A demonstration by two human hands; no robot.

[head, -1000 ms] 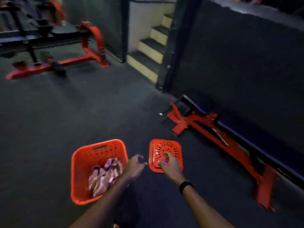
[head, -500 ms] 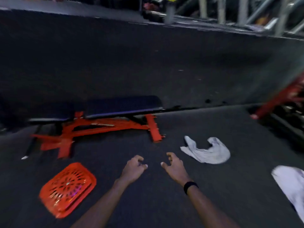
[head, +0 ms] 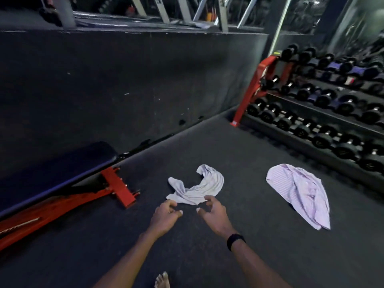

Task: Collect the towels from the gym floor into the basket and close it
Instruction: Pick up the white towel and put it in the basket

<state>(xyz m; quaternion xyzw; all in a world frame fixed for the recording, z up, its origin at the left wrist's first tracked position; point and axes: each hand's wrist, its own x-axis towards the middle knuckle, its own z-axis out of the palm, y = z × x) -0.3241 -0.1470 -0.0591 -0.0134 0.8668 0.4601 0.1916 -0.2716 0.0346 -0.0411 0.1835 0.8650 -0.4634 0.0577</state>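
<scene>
Towels still on the floor, hands reaching empty

Two towels lie in my view on the dark rubber gym floor [head: 239, 256]. The crumpled white cotton towel [head: 199, 187] sits just ahead of me. My left hand [head: 165, 215] and right hand [head: 214, 213] hover just short of its near edge, fingers loosely curled and holding nothing. The right fingertips overlap the towel's hem in the view, but I cannot tell whether they touch it. The pale lilac striped towel [head: 301, 194] lies well to the right, near the red-framed rack of black dumbbells [head: 315, 113]. A black-padded bench on a red steel frame [head: 68, 183] lies to the left against the wall.

I judge the collecting unfinished: both towels remain to be picked up. The basket is out of view, so I cannot say where it stands or what it holds, and closing it comes last.
</scene>
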